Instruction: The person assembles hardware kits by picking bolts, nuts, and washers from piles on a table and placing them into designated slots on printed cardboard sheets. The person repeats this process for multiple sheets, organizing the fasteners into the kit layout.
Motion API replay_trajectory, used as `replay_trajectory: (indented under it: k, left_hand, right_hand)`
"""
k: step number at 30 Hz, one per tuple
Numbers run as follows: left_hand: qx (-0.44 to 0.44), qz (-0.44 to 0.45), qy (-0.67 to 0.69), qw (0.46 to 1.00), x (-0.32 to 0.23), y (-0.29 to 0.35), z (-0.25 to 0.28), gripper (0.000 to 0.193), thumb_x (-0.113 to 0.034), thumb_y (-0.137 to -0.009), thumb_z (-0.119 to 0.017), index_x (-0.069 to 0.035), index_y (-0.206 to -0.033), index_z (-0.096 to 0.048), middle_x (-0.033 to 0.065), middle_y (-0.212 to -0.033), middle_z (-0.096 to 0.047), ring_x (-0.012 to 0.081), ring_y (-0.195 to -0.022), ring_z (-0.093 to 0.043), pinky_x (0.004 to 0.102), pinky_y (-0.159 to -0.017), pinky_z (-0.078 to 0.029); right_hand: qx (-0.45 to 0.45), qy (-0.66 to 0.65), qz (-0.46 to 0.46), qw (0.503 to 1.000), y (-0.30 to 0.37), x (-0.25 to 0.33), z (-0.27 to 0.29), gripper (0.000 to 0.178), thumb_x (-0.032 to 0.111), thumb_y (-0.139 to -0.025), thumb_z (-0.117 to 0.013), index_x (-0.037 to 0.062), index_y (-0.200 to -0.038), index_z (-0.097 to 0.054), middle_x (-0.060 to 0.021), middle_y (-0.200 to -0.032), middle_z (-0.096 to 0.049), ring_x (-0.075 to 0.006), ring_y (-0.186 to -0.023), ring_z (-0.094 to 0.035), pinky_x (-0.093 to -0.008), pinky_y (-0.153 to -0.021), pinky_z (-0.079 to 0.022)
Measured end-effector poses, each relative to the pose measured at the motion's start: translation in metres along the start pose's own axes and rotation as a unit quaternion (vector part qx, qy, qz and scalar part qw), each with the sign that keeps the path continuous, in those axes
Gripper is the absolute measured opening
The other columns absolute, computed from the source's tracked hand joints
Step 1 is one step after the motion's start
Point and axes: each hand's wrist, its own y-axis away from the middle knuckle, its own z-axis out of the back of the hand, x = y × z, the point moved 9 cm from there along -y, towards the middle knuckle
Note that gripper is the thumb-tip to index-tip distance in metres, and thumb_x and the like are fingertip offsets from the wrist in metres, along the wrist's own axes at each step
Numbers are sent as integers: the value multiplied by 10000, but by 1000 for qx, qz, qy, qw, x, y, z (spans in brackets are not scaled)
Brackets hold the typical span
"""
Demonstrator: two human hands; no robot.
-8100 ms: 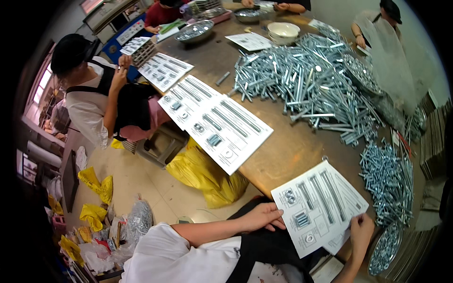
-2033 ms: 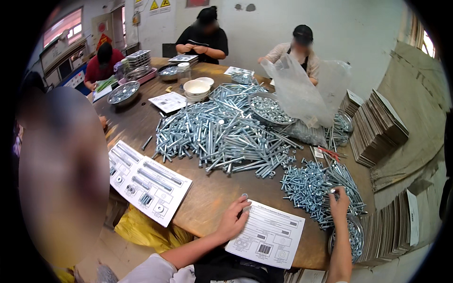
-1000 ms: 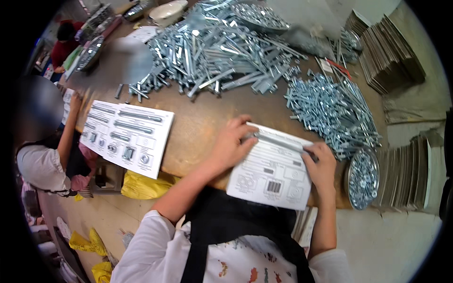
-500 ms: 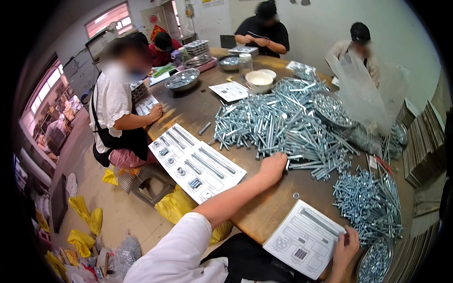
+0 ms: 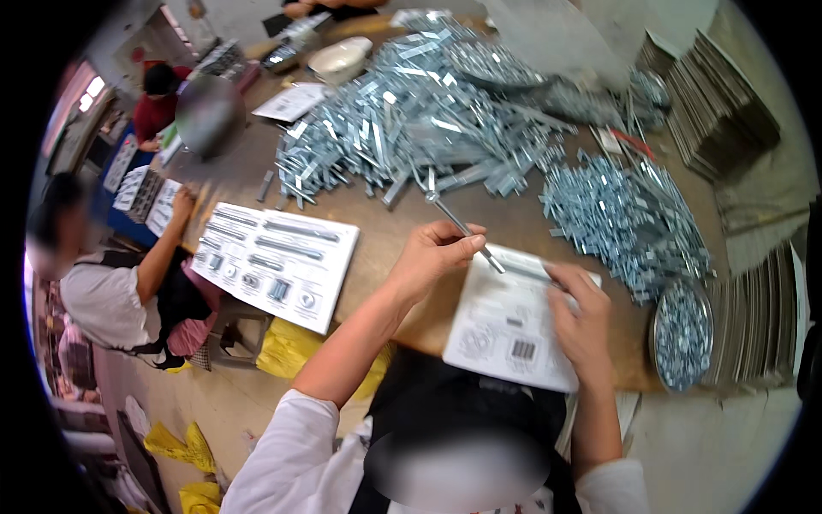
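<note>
My left hand pinches a long silver bolt between thumb and fingers. The bolt slants, its thicker end toward the pile and its lower tip over a white printed card. Over the upper right part of that card is my right hand, slightly blurred, thumb and forefinger bent and apart. A grey bolt shape runs along the card's top; whether printed or real, I cannot tell. Beyond my hands lies a large heap of long bolts.
A larger printed card overhangs the table edge at left, near a seated co-worker. Smaller bolts are heaped at right, above a metal bowl of hardware. Stacked cardboard stands beyond the right edge. A white bowl sits behind.
My left hand has come back from the heap's near edge with a bolt in it, now over the card. My right hand has moved from the card's right edge onto it. The view has shifted.
</note>
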Motion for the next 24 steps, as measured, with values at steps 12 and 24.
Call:
replay_trajectory:
  k: [12,24]
  left_hand:
    - [37,-10,-250,967,40,41,20,270,-66,-936,-643,36,-1185,-668,83,-1043,-715,110,-894,-641,259,-797,-523]
    - [67,-123,-348,927,37,30,-12,262,-129,-805,-763,-57,-1054,-723,83,-822,-609,190,-662,-599,315,-631,-487]
  right_hand:
    - [81,97,5,992,30,-44,-12,137,28,-839,-675,36,-971,-708,-108,-845,-671,-291,-760,-651,-361,-677,-513]
    - [18,163,-39,986,44,-67,18,226,47,-761,-745,68,-985,-722,-81,-957,-678,-272,-935,-628,-365,-780,-510]
